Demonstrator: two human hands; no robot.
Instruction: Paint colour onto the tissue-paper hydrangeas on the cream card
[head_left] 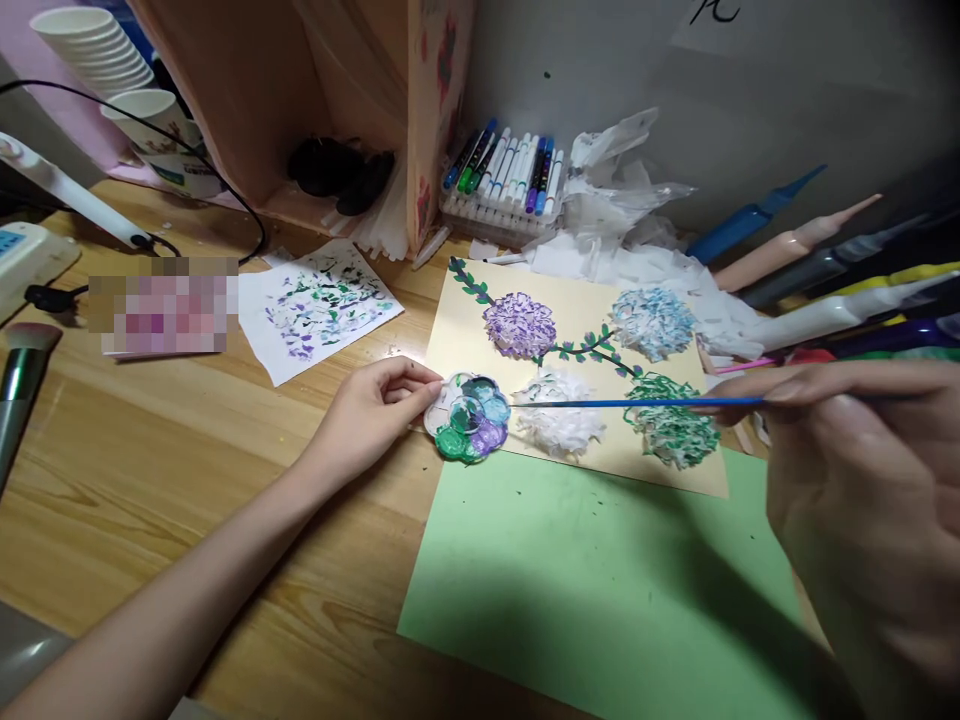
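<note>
My left hand (371, 410) pinches the left rim of a small flower-shaped paint palette (469, 418) smeared with green, blue and purple paint. My right hand (847, 470), close to the camera at the right, holds a thin blue paintbrush (637, 403) whose tip reaches the palette. Under the brush lies a cream sheet (577, 310) with four tissue-paper flowers: purple (519, 325), blue (652, 322), white (559, 418) and green (671, 420), joined by a painted green vine.
A green sheet (585, 590) covers the wooden desk in front. A white test paper with paint dabs (319, 305) lies at the left. A marker set (506, 175), crumpled tissue (622, 190), paint tubes (825, 270), paper cups (112, 60) and a cable line the back.
</note>
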